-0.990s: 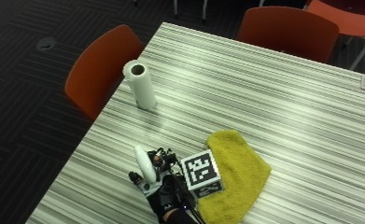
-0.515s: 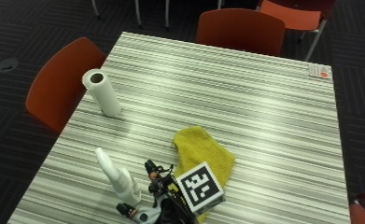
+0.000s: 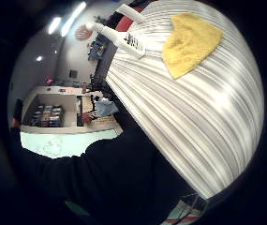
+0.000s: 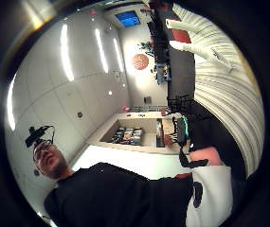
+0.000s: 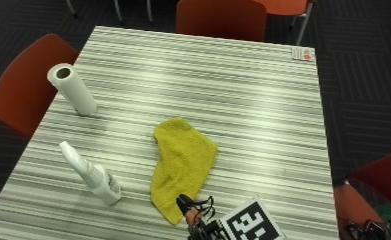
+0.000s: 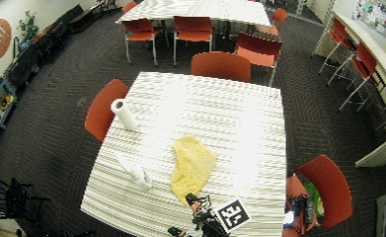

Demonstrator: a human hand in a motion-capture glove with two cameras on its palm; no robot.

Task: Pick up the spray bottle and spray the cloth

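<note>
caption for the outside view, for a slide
Spray bottle stands untouched beside the yellow cloth; paper towel roll behind, gloved hand at table edge.

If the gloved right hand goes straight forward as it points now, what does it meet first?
Probably the yellow cloth: the right hand sits at the table's near edge just behind the cloth's end. The spray bottle stands off to the side.

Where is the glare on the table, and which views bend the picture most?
Outside view: soft sheen on the table beyond the yellow cloth. Wide outside view: the tabletop is washed nearly white, and the spray bottle barely stands out. Both palm views are strongly curved, bowing the table's stripes.
</note>
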